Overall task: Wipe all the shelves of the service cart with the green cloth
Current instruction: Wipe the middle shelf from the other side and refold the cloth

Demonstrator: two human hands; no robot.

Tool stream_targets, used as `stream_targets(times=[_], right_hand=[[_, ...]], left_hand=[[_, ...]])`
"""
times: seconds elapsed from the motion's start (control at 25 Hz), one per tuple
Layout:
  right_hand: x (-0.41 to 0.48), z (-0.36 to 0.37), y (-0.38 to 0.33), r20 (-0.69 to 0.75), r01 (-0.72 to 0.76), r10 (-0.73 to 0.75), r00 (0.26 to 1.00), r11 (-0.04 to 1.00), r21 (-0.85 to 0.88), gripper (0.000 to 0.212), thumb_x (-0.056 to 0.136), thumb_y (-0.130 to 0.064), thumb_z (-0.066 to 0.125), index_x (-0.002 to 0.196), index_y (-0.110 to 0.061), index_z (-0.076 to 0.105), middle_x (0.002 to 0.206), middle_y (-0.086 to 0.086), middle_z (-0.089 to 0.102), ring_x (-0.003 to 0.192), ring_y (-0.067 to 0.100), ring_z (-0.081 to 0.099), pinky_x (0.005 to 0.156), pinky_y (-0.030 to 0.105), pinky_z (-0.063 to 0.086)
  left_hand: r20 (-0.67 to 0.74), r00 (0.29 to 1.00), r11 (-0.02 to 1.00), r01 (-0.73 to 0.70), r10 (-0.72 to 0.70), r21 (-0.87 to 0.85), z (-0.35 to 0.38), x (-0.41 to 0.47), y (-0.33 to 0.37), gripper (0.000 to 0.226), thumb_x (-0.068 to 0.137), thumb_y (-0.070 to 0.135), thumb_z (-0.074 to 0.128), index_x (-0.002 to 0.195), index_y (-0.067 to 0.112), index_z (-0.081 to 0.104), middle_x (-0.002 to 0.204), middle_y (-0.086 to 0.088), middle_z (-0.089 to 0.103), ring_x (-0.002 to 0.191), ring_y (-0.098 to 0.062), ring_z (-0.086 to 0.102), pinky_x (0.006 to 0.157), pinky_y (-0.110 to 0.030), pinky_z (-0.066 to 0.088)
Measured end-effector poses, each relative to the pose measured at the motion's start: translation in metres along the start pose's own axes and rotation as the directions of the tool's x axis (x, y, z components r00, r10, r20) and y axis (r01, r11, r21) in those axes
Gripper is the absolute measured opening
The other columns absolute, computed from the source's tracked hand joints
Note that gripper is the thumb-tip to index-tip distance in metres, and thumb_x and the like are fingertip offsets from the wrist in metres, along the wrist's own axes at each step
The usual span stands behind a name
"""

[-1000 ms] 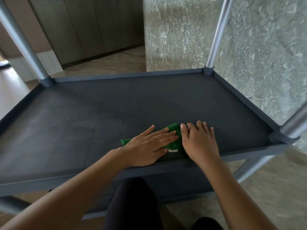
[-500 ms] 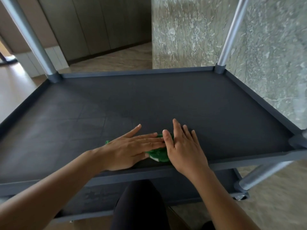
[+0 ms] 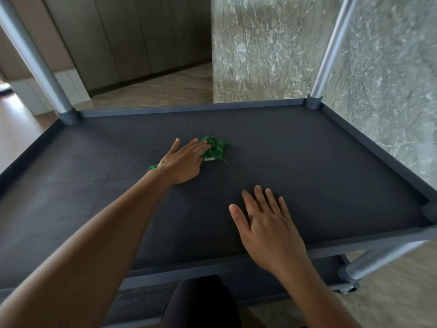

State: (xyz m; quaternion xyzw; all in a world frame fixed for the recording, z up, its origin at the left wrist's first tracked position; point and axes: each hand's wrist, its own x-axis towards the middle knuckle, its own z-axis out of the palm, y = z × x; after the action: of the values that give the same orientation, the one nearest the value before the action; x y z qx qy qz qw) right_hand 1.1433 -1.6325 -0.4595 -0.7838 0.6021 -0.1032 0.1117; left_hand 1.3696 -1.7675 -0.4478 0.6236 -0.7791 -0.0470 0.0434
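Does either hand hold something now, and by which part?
Nothing is gripped. The left hand presses flat on the green cloth, over its middle; the right hand is open and empty.

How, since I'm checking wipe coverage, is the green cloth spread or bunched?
Bunched: the green cloth lies crumpled in folds, pressed under the left hand.

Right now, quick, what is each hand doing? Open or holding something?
Left hand: open, fingers straight, pressing the green cloth onto the shelf.
Right hand: open, fingers spread, holding nothing.
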Motion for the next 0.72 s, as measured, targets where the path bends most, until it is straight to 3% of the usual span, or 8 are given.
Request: stream_targets(times=[0.24,0.36,0.56,0.72], right_hand=[[0.002,0.002,0.0,-0.033,-0.004,0.004,0.999,1.0,0.004,0.081,0.083,-0.068,-0.007,0.148,-0.027,0.016,0.159,0.004,0.007,0.146,0.018,-0.004,0.117,0.038,-0.006],[0.003,0.003,0.0,-0.045,0.0,0.0,0.999,1.0,0.009,0.074,0.087,-0.064,0.001,0.147,-0.025,0.02,0.159,0.005,0.011,0.146,0.02,-0.001,0.119,0.039,-0.003],[0.003,0.004,0.0,-0.051,0.011,-0.011,0.999,1.0,0.003,0.07,0.09,-0.059,0.005,0.147,-0.022,0.019,0.158,0.007,0.011,0.146,0.022,0.0,0.117,0.04,-0.003],[0.001,0.004,-0.002,-0.033,0.017,-0.018,0.999,1.0,-0.009,0.073,0.088,-0.059,0.001,0.148,-0.02,0.017,0.159,0.009,0.008,0.146,0.023,-0.002,0.116,0.04,-0.005]], left_hand=[[0.057,0.998,1.0,-0.005,0.006,-0.014,0.003,-0.005,0.007,0.053,0.102,0.023,0.025,0.152,0.032,0.009,0.159,0.014,0.006,0.145,-0.001,-0.003,0.117,-0.03,-0.009],[0.074,0.987,0.988,-0.139,0.144,-0.067,0.001,-0.041,0.021,0.054,0.103,0.024,0.029,0.151,0.036,0.007,0.158,0.019,0.005,0.141,0.006,-0.008,0.115,-0.023,-0.009],[0.097,0.912,0.913,-0.387,0.4,-0.126,-0.001,-0.129,0.045,0.054,0.101,0.034,0.028,0.137,0.055,-0.007,0.144,0.041,-0.009,0.134,0.018,-0.017,0.108,-0.009,-0.019],[0.07,0.932,0.932,-0.349,0.356,-0.101,0.0,-0.139,0.051,0.058,0.102,0.028,0.033,0.141,0.051,-0.004,0.147,0.038,-0.007,0.134,0.018,-0.017,0.111,-0.013,-0.018]])
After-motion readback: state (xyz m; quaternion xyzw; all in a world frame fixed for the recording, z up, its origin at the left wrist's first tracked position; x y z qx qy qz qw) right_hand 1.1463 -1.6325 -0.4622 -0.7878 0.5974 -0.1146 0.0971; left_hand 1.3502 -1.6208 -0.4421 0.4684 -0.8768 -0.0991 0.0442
